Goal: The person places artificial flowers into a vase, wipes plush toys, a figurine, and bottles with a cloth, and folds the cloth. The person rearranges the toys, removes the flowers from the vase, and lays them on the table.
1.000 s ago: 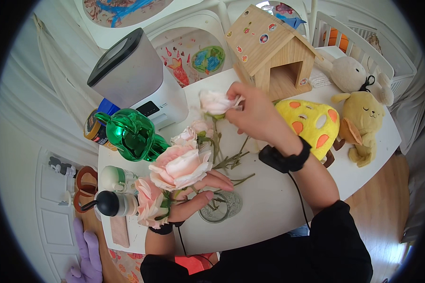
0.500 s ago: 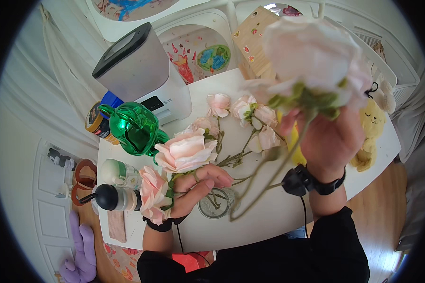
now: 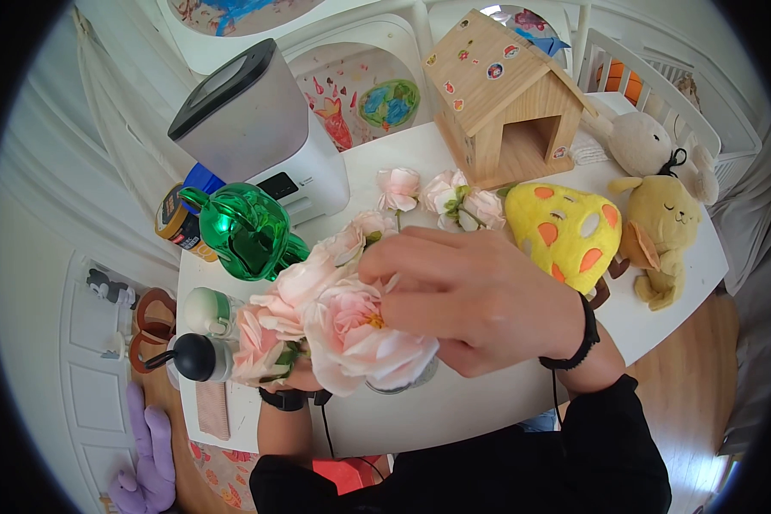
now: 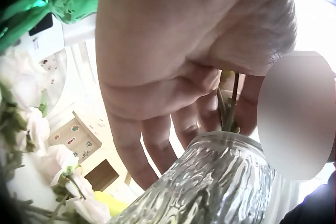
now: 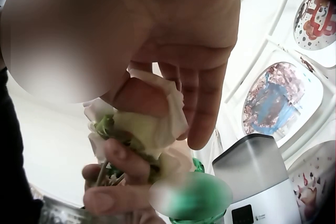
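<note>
My right hand (image 3: 488,300) pinches the head of a large pink rose (image 3: 364,338); in the right wrist view its thumb lies in the petals of the rose (image 5: 157,116). Behind the blooms, my left hand (image 3: 302,375) is mostly hidden in the head view. The left wrist view has my left hand (image 4: 184,50) round green stems (image 4: 229,108) just above the rim of a ribbed glass vase (image 4: 210,176). Other pink roses (image 3: 261,347) cluster over that hand.
More pale roses (image 3: 397,188) lie on the white table (image 3: 488,403). Around them stand a green shiny figure (image 3: 247,231), a grey-white appliance (image 3: 257,128), bottles (image 3: 194,357), a wooden house (image 3: 497,94), a yellow plush (image 3: 564,231) and other soft toys (image 3: 660,206).
My right hand picked up a rose at the back, raised it close to the head camera, then brought it down left to the roses at my left hand. My left hand stayed near the vase.
</note>
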The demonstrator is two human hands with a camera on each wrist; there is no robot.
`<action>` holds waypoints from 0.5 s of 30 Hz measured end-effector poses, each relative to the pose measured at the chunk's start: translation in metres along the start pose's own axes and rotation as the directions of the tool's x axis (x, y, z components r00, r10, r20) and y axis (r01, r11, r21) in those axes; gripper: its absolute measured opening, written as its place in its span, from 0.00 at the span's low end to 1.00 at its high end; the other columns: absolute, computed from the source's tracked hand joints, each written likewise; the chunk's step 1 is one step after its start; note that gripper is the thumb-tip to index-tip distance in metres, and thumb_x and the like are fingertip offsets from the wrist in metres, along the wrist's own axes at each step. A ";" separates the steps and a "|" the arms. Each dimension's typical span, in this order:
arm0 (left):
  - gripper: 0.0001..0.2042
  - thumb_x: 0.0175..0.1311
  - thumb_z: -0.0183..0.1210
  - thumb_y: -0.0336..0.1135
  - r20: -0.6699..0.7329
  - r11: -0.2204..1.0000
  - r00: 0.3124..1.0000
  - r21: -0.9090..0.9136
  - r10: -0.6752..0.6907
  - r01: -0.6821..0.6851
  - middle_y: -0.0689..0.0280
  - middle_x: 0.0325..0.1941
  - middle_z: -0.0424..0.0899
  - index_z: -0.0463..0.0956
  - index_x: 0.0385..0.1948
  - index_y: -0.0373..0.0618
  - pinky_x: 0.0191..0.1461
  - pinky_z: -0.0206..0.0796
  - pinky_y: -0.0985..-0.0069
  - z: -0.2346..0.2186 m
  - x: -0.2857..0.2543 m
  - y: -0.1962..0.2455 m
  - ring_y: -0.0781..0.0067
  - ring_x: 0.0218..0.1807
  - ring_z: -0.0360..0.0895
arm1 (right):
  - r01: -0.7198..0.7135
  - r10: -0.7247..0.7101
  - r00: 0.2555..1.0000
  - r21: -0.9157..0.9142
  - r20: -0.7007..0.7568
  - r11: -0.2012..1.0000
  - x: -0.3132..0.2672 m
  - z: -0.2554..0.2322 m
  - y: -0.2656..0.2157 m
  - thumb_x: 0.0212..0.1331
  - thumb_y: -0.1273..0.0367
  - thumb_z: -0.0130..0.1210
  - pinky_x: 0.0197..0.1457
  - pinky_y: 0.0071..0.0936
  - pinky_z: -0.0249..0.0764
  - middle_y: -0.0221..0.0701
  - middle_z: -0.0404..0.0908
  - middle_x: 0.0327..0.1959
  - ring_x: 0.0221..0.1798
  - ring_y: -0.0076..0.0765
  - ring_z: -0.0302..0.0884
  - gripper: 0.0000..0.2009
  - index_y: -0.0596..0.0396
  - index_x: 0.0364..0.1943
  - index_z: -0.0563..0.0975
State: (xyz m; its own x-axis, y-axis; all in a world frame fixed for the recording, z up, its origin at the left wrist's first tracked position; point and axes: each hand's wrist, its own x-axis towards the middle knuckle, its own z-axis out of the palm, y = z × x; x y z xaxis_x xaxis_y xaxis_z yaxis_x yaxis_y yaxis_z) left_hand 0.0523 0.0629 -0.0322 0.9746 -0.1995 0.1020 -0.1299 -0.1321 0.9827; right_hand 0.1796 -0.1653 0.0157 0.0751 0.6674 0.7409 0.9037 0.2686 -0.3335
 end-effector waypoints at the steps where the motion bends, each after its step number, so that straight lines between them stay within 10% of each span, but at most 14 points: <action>1: 0.09 0.74 0.45 0.29 -0.011 1.000 1.000 -0.006 0.001 -0.001 0.56 0.47 0.81 0.73 0.48 0.38 0.64 0.68 0.63 0.002 0.006 0.000 0.61 0.52 0.79 | -0.009 0.009 1.000 0.022 0.005 1.000 0.000 0.004 0.006 0.38 0.80 0.59 0.34 0.33 0.76 0.33 0.77 0.45 0.40 0.41 0.80 0.13 0.54 0.32 0.76; 15: 0.08 0.74 0.47 0.34 -0.166 0.995 0.986 -0.098 -0.007 -0.009 0.54 0.43 0.81 0.70 0.43 0.40 0.63 0.67 0.57 0.023 -0.013 -0.019 0.56 0.51 0.79 | -0.324 0.323 0.946 -0.058 -0.021 0.944 -0.015 0.004 0.050 0.53 0.79 0.51 0.42 0.47 0.75 0.41 0.79 0.39 0.40 0.56 0.79 0.08 0.59 0.38 0.76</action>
State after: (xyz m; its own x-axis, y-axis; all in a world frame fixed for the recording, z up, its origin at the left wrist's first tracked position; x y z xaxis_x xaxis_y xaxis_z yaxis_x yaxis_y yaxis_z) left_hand 0.0376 0.0457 -0.0553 0.9922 -0.0352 0.1195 -0.1207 -0.0349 0.9921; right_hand 0.2217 -0.1587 -0.0145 0.3720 0.7033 0.6058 0.8535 -0.0025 -0.5211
